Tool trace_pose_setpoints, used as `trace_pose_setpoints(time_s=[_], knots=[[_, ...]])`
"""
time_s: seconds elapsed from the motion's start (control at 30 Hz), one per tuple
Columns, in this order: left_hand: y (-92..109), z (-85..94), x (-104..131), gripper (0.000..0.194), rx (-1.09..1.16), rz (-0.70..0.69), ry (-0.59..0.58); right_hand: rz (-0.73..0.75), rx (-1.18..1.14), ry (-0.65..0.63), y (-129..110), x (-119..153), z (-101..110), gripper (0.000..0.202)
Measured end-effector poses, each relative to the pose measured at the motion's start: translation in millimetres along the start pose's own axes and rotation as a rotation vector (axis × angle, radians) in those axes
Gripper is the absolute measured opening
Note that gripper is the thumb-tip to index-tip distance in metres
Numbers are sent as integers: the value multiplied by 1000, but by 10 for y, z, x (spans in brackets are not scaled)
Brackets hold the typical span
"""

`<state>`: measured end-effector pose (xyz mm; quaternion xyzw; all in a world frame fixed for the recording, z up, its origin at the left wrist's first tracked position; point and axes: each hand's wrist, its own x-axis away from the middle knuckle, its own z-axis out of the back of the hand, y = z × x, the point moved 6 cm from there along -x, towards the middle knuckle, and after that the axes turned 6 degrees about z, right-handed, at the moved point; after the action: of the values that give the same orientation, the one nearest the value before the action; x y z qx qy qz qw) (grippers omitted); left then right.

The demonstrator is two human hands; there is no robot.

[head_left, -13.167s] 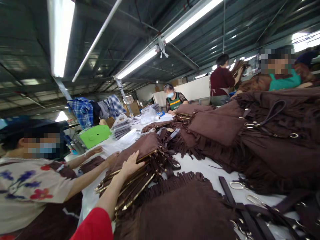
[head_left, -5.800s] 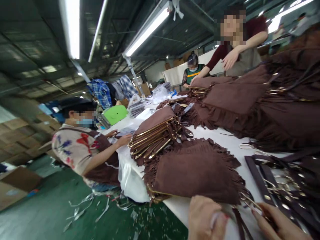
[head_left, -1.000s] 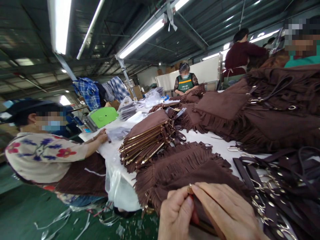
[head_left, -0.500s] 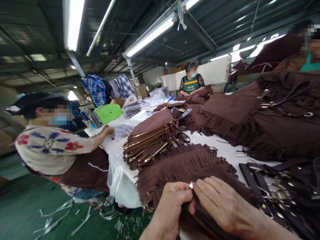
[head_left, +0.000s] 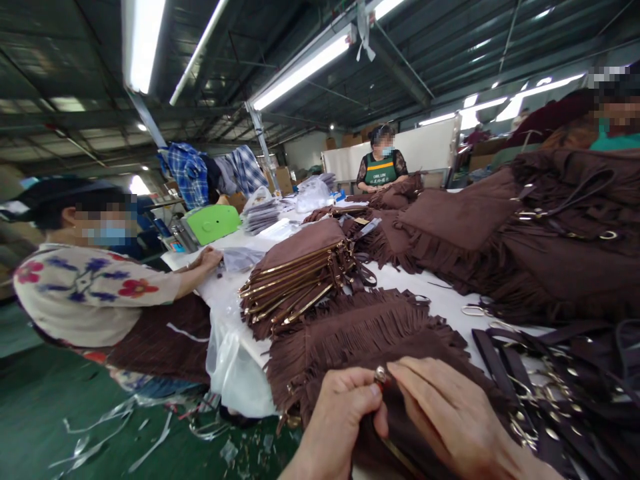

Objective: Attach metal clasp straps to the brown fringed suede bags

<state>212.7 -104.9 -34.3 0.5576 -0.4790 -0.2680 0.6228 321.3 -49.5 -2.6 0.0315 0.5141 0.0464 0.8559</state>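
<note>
A brown fringed suede bag (head_left: 360, 333) lies at the near edge of the white table (head_left: 440, 297). My left hand (head_left: 340, 427) and my right hand (head_left: 450, 420) meet over its near end. Thumb and fingers of both pinch a small metal fitting (head_left: 381, 377) on the bag. A brown strap runs down under my hands and is mostly hidden. Just beyond lies a stack of brown bags with gold zips (head_left: 295, 273).
A pile of brown straps with metal clasps (head_left: 560, 387) lies at the right. A big heap of fringed bags (head_left: 540, 247) fills the far right. A person in a floral top (head_left: 95, 293) works at the left; another in a green apron (head_left: 383, 167) sits at the far end.
My two hands have stayed together on the metal fitting, shifting slightly lower in view. The person at the left keeps a hand on the grey items on the table.
</note>
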Motion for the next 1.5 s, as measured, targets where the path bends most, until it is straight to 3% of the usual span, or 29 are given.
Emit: trace_pose_setpoints(time_s=[0.27, 0.47, 0.57, 0.83, 0.93, 1.07, 1.2, 1.5], knots=[[10, -21, -30, 16, 29, -12, -35, 131, 22, -73, -118, -49, -25, 27], [0, -39, -39, 15, 49, -5, -42, 126, 61, -102, -176, -58, -77, 34], [-17, -43, -28, 16, 55, 12, -56, 70, 43, -97, -135, -54, -123, 27], [-60, -1, 8, 15, -18, 41, 22, -300, -106, -21, 219, 52, -140, 14], [-76, -4, 4, 17, 20, 19, 15, -301, -176, -14, 118, 94, -88, 15], [-77, -27, 3, 22, -43, -15, -3, -160, -114, 3, -92, 105, -41, 23], [-18, -46, 39, 22, -276, -158, 30, -95, -32, 29, -169, 82, -42, 25], [-172, -104, 125, 45, -847, -669, 273, -204, -80, 61, -136, 66, -42, 20]])
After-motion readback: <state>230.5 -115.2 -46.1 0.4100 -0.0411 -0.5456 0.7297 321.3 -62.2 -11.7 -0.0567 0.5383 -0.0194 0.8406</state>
